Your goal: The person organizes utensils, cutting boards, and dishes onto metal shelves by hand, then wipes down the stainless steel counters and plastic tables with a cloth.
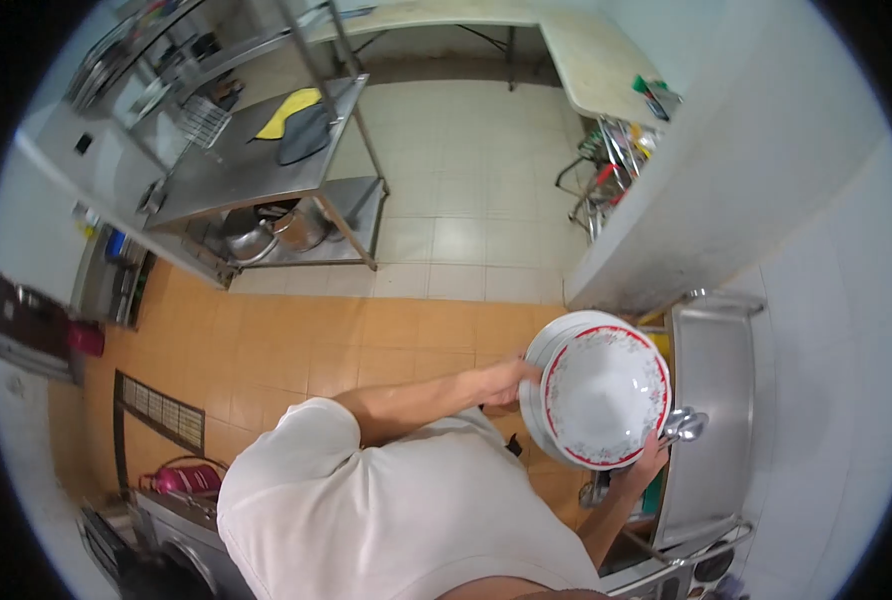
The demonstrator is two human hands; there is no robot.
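Observation:
A white bowl (606,397) with a red rim and grey floral pattern lies on top of a stack of white plates (532,408), held up in front of my body. My left hand (511,382) is at the stack's left edge, its fingers curled at the rim and slightly blurred. From below right, my right hand (648,464) grips the rim, with the thumb up on the bowl's edge. Metal spoons (688,426) jut out to the right beside these fingers, their handles running toward the hand.
A steel trolley (711,410) stands to my right against the wall. Ahead left, a steel table (241,170) bears yellow and grey cloths (301,125), with pots (301,225) on its lower shelf. A wall end (686,210) juts in ahead right.

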